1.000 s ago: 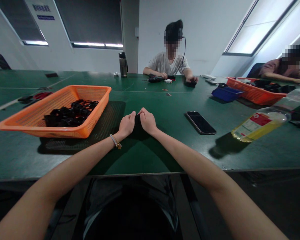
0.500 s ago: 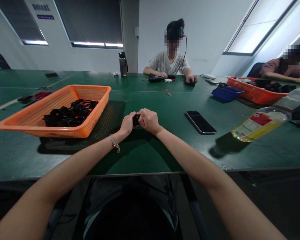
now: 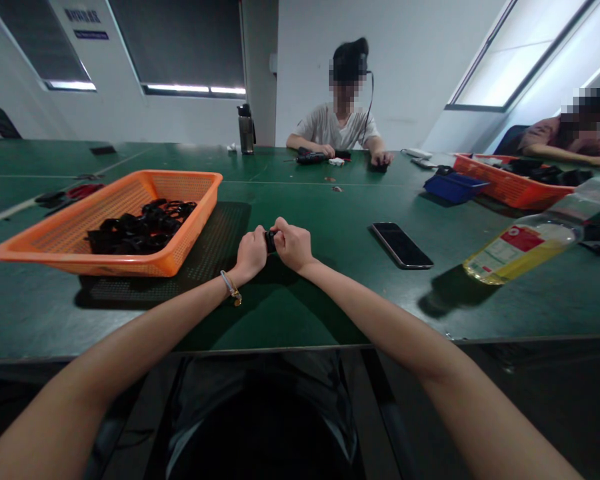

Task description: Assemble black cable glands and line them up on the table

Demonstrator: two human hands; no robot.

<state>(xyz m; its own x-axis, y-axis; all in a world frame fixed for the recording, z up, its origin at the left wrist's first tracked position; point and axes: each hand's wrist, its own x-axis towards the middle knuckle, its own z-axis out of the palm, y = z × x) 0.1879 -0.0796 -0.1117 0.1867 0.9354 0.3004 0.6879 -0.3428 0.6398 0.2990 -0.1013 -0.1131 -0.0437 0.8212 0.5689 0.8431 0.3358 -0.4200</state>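
Note:
A small black part (image 3: 270, 242) sits between my two hands, mostly covered by the fingers, so its exact kind does not show. My left hand (image 3: 253, 255) is closed around its left side, a bracelet on the wrist. Curled fingers of my right hand (image 3: 293, 244) grip it from the other side. Both hands are over the green table (image 3: 300, 313), just right of an orange basket (image 3: 175, 260) that holds a heap of black parts (image 3: 140, 230).
To the right lie a phone (image 3: 401, 245) and a bottle of yellow liquid (image 3: 523, 247). Farther off are a blue tray (image 3: 455, 187), another orange basket (image 3: 515, 187) and a dark flask (image 3: 246, 130). A co-worker (image 3: 343, 123) sits opposite, beside a black power tool (image 3: 310, 157); another person is at far right.
My left hand has turned and its fingers have curled more tightly around the black part. My right hand has shifted slightly left. The co-worker's hand opposite has moved a little.

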